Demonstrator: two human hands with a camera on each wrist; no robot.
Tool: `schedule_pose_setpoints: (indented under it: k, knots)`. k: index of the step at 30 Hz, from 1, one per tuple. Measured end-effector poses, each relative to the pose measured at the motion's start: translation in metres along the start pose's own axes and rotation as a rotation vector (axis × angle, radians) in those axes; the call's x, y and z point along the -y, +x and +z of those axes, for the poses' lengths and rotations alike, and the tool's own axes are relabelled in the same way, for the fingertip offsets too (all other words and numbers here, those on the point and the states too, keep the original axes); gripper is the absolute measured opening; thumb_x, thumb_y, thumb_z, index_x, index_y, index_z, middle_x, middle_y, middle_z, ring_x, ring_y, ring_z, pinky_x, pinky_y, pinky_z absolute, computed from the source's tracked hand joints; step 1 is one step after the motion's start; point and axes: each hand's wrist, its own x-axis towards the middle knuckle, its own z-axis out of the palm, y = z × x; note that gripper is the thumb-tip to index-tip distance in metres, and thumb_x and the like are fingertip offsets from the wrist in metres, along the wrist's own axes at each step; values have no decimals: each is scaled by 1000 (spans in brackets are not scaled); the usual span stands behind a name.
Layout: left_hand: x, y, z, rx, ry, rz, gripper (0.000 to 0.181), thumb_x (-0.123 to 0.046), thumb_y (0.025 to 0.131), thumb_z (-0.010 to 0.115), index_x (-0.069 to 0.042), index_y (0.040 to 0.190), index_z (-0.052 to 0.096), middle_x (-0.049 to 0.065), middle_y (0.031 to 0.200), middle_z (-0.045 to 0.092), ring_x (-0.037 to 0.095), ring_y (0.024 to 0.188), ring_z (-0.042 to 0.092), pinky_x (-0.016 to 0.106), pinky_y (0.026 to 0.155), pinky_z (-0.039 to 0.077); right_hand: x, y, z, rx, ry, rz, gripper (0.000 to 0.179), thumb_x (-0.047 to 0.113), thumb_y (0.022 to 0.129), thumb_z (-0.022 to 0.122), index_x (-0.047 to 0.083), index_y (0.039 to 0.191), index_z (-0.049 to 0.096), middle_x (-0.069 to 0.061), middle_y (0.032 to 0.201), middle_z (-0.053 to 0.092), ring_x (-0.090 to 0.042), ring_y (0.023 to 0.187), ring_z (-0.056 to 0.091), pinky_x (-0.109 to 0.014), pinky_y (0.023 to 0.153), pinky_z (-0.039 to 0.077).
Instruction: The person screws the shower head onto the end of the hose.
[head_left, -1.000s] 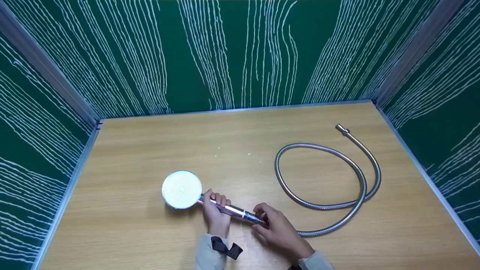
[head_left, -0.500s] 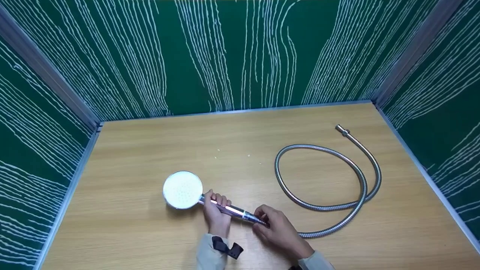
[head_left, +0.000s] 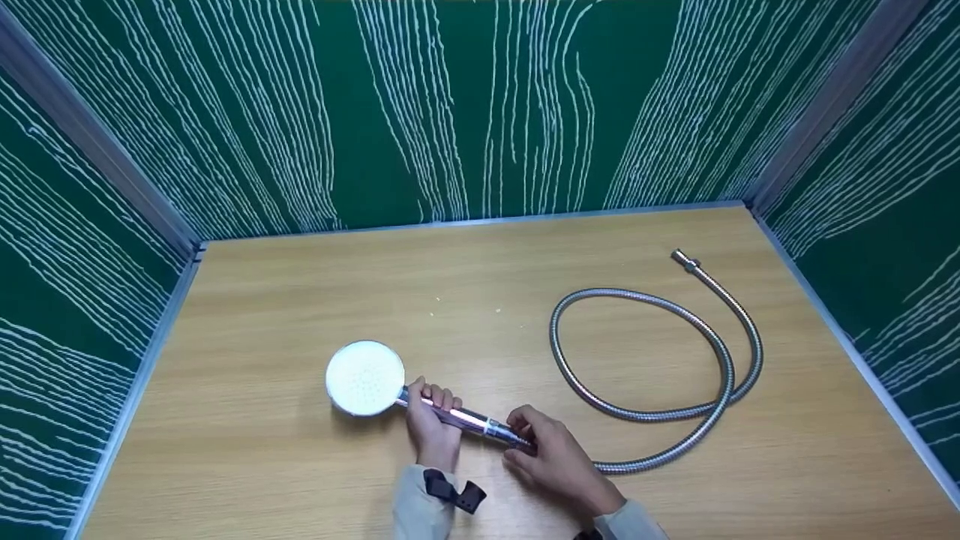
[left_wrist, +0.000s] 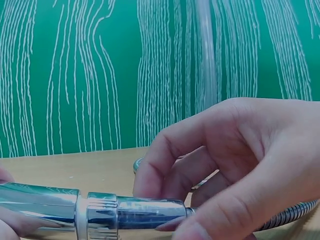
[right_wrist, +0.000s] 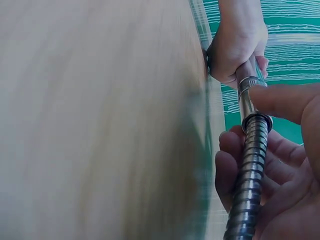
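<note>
A chrome shower head with a round white face (head_left: 365, 379) lies toward the left in the head view, face up. My left hand (head_left: 435, 427) grips its handle (left_wrist: 40, 205), fingers wrapped round it. At the handle's lower end sits the smooth metal connector (left_wrist: 150, 214) of a ribbed shower hose (head_left: 645, 416), in line with the handle. My right hand (head_left: 559, 457) holds the connector and hose end between thumb and curled fingers. In the right wrist view the thumb (right_wrist: 280, 102) lies against the connector, and the ribbed hose runs over the fingers (right_wrist: 230, 155).
The hose loops across the right of the wooden table (head_left: 300, 300) and crosses itself. Its free end with a nut (head_left: 686, 260) points to the back. A few tiny pale specks lie mid-table. Green walls with white lines (head_left: 465, 112) enclose the back and sides.
Both hands keep nearly the same place on the shower head and hose. The fingers of my right hand shift slightly at the connector.
</note>
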Motion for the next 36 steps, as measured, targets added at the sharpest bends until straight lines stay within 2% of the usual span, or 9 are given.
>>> schedule_pose_setpoints:
  k: [6,12,36]
  knots:
    - [0,-1,0,14,-9,4,33,-16,97,37,-16,63,38,-6,47,35,7,40,32,22,47,28,-1,0,3,-56,1,-51,31,4,76,75,11,99,55,2,90,61,-9,81,57,-24,70,48]
    - [1,-1,-3,23,-6,8,35,-17,97,34,-16,62,38,-6,45,35,7,38,33,21,46,28,-3,-1,5,-46,6,-64,27,3,78,72,12,97,56,3,88,61,-5,77,54,-21,65,46]
    - [0,0,-2,20,7,4,33,-16,97,35,-16,64,37,-6,46,34,7,40,32,21,47,27,-1,-1,3,-23,-27,-14,22,9,82,70,14,100,57,4,89,61,-5,76,51,-21,66,42]
